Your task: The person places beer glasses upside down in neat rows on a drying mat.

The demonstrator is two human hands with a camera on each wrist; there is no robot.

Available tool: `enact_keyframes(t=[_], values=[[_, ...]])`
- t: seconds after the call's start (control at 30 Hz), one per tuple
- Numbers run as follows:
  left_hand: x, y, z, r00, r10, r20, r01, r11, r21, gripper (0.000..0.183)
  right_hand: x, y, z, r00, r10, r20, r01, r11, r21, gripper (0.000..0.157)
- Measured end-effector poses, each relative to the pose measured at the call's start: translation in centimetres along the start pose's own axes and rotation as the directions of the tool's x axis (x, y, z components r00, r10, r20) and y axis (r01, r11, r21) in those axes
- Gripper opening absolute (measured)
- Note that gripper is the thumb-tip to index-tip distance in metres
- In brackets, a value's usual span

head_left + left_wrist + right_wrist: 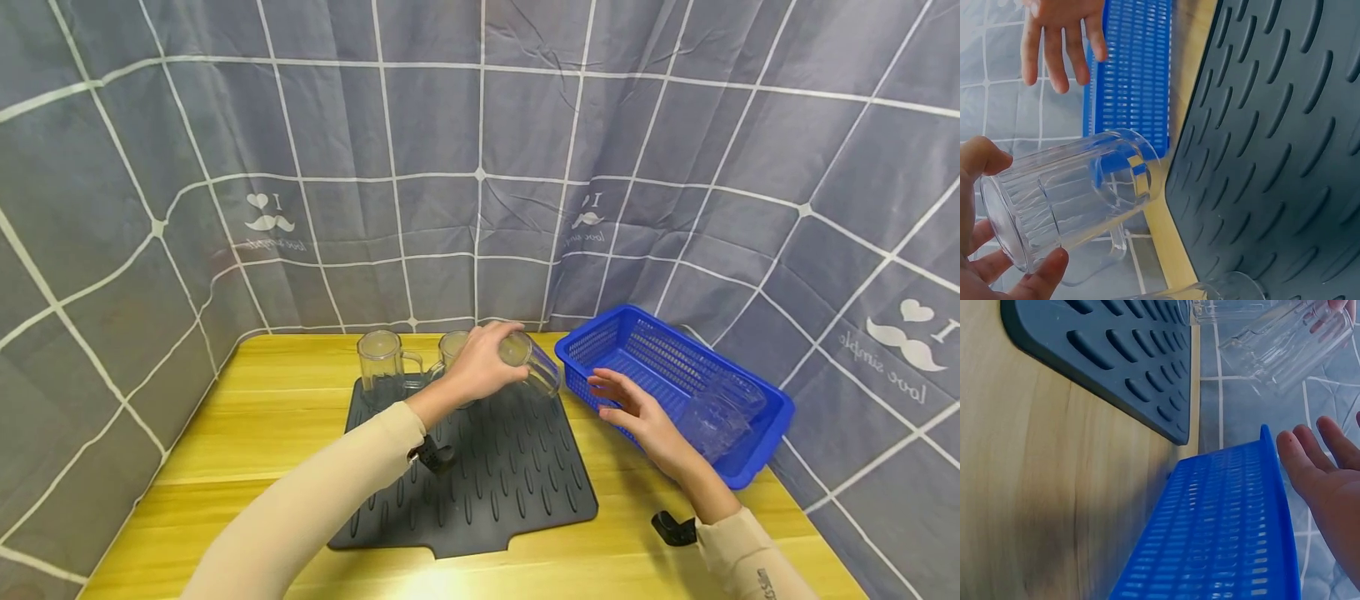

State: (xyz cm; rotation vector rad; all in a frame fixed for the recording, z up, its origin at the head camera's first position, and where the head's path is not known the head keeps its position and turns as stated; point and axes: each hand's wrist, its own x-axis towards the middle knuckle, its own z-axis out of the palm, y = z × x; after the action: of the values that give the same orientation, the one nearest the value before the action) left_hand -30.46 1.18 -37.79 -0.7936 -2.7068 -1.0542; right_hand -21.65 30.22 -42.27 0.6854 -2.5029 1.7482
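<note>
Sleeves (322, 492): Cream fabric covers both forearms, with a small black device (673, 529) at each wrist.
Wooden table (247, 433): Yellow-toned grain runs beneath the work.
Drying mat (495, 483): Dark gray, textured with raised oblong ribs, it lies flat on the wood.
Right hand (633, 412): Fingers spread and holding nothing, it hovers at the near side of the basket (675, 358).
Left hand (483, 362): Thumb and fingers curl around a mug's base, spread only as wide as that base.
Held mug (538, 367): Clear glass, tilted mouth-down toward the right above the mat's far right corner, near the basket.
Blue plastic basket: Slotted walls; clear glassware (716, 421) lies in its right end.
Standing mugs: One (380, 367) at the mat's far left, another (452, 343) partly hidden behind the left hand.
Curtain (442, 142): Gray-blue, white-gridded, mustache-printed backdrop.
</note>
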Motion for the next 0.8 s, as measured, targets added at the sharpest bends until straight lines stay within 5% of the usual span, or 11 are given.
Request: enact_keyframes(t=[0.43,0.8], values=[[2.6,0.4,1.5,0.998,-0.023,0.056,0.014,0.988,0.152,0.07,-0.9,0.6,0.1,1.0,-0.011,0.024,0.01,1.0,0.029,0.057],[4.3,-0.4,2.1,0.994,-0.048,0.103,0.029,0.984,0.175,0.071,-1.0,0.9,0.2,0.999,-0.046,0.027,0.046,0.999,0.008,0.053]])
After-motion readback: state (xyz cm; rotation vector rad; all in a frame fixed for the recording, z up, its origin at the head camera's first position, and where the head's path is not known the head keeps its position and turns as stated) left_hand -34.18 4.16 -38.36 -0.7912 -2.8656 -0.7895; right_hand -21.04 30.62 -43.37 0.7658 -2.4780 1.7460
